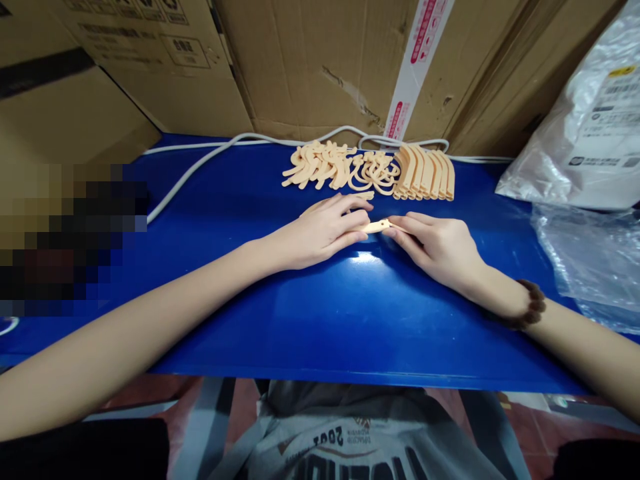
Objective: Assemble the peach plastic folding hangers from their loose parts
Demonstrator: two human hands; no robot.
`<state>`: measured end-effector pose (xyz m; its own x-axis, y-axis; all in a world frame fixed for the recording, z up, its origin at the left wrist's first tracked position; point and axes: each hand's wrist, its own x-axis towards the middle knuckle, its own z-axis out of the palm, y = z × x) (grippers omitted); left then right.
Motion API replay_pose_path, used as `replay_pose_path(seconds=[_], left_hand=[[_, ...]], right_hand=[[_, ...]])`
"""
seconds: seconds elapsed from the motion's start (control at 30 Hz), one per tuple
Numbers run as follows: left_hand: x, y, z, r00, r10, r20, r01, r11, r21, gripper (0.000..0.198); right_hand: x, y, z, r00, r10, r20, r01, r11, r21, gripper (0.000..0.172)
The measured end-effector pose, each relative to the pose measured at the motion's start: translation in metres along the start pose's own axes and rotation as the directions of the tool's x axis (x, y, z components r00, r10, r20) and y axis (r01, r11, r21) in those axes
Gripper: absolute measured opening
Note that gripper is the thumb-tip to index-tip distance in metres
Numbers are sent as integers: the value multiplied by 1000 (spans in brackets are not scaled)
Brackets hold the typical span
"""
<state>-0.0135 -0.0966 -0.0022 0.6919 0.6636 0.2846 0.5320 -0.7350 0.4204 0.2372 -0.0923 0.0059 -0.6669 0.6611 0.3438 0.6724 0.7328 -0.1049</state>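
Note:
My left hand (325,230) and my right hand (435,245) meet over the blue table top (310,320), both pinching one small peach-coloured plastic piece (376,227) between their fingertips. The piece lies low, just above or on the surface. Behind the hands lies a loose heap of the same peach pieces (320,165), a tangle of thin curved ones (375,172), and a neat row of stacked pieces (425,175) standing on edge. A dark bead bracelet (527,308) circles my right wrist.
A white cable (200,167) runs along the table's back edge. Cardboard boxes (310,60) wall off the rear. Clear plastic bags (585,127) sit at the right. A blurred-out patch (65,233) covers the left. The table's front edge is near my lap.

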Motion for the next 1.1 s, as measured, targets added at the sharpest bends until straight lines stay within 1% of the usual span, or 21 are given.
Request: replay_pose_path(seconds=[0.13, 0.23, 0.33, 0.5, 0.7, 0.97, 1.1], left_hand=[[0, 0, 0, 1000, 0, 14, 0, 1000, 7, 29], [-1, 1, 0, 1000, -10, 18, 9, 1000, 13, 28], [-1, 2, 0, 1000, -11, 16, 10, 1000, 16, 28], [0, 1, 1, 1000, 22, -13, -22, 999, 25, 30], [0, 1, 3, 999, 34, -21, -33, 999, 42, 32], [0, 3, 3, 1000, 15, -7, -15, 999, 37, 33], [0, 4, 3, 1000, 15, -3, -15, 999, 35, 32]], right_hand=[[-2, 0, 0, 1000, -19, -11, 18, 997, -74, 45], [-2, 0, 1, 1000, -22, -9, 21, 996, -82, 44], [0, 0, 1, 1000, -15, 6, 15, 1000, -25, 42], [3, -1, 2, 1000, -5, 18, 3, 995, 105, 38], [3, 0, 3, 999, -8, 35, 4, 994, 112, 38], [2, 0, 3, 998, -2, 63, 0, 999, 34, 41], [0, -2, 3, 997, -5, 73, 9, 998, -57, 46]])
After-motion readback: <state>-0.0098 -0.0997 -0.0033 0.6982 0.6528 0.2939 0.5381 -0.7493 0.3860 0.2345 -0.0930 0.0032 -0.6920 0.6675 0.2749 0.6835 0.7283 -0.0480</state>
